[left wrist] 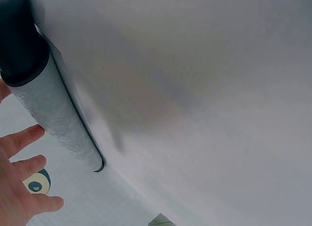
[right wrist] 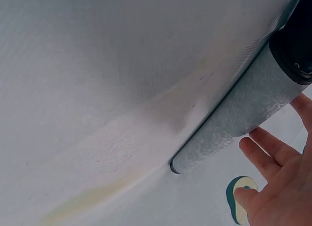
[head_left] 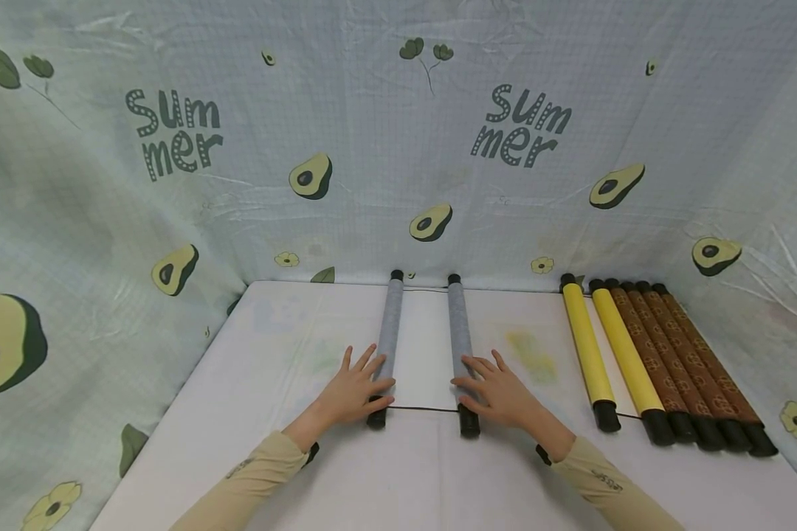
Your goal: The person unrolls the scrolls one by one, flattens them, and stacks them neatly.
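A hanging scroll lies partly unrolled at the middle of the table, with a white sheet (head_left: 428, 346) between its two grey rolls. My left hand (head_left: 348, 391) rests on the near part of the left grey roll (head_left: 390, 317), fingers spread. On the right grey roll (head_left: 460, 317) lies my right hand (head_left: 505, 394), also with spread fingers. Both rolls have black end caps. In the left wrist view the grey roll (left wrist: 63, 114) runs past the fingers; the right wrist view shows the other roll (right wrist: 229, 114) likewise. Neither hand curls round its roll.
To the right, a yellow scroll lies slightly unrolled between two yellow rolls (head_left: 587, 343) (head_left: 627, 346). Several brown patterned rolls (head_left: 691, 354) lie side by side beyond it. A cloth printed with avocados (head_left: 432, 221) hangs behind the white table (head_left: 292, 332) and at both sides.
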Available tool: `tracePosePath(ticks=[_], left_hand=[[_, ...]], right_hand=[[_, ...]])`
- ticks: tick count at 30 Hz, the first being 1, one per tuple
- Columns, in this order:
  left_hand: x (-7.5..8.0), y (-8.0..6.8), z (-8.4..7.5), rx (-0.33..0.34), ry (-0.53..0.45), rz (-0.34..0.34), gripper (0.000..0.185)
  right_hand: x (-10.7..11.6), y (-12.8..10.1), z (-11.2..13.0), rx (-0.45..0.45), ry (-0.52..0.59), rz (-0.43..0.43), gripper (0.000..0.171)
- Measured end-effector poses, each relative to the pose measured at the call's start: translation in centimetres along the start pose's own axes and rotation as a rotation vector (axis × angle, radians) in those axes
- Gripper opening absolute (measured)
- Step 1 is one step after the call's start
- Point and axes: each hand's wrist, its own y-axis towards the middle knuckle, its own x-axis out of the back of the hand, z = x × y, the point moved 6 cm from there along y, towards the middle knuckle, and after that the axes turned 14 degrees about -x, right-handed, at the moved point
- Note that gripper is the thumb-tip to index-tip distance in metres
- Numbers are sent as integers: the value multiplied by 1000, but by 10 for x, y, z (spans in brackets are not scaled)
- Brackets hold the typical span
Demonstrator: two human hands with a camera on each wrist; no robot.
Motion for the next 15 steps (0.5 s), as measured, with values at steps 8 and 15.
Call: tracePosePath(ticks=[8,15], left_hand=[[1,-2,1,-40,76,-30,39],[-1,-5,3,-61,96,0,43]], right_hand=[[1,-1,-1,-22,4,31,31],[2,-2,-1,-3,-12,29,37]])
